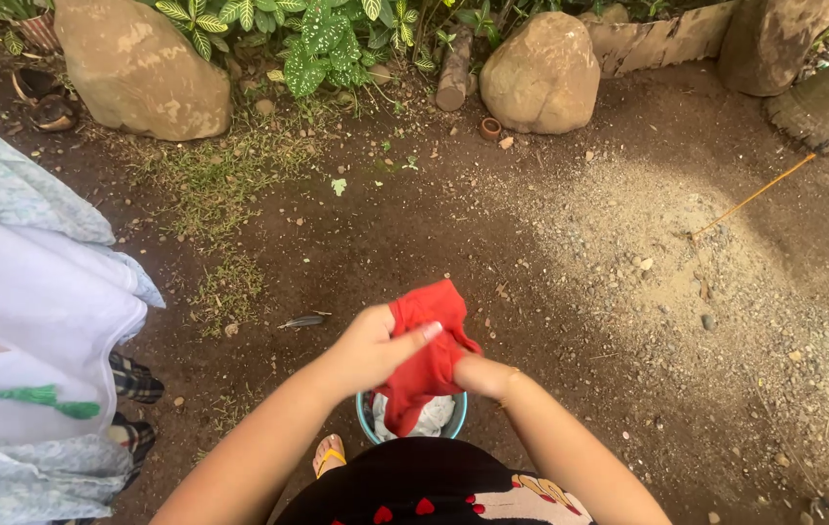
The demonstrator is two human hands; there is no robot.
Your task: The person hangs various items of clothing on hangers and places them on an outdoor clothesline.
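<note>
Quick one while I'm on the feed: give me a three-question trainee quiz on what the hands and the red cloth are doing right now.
1. True or false: both hands grip the red cloth.
2. What lies directly beneath the cloth? A) a large rock B) a small blue-rimmed bucket C) a wooden log
3. Fill in: hanging fabric fills the ____ edge of the view.

Key
1. True: the left hand and right hand both close on it.
2. B: the bucket holds pale cloth.
3. Left: the white and patterned hanging fabric.
</note>
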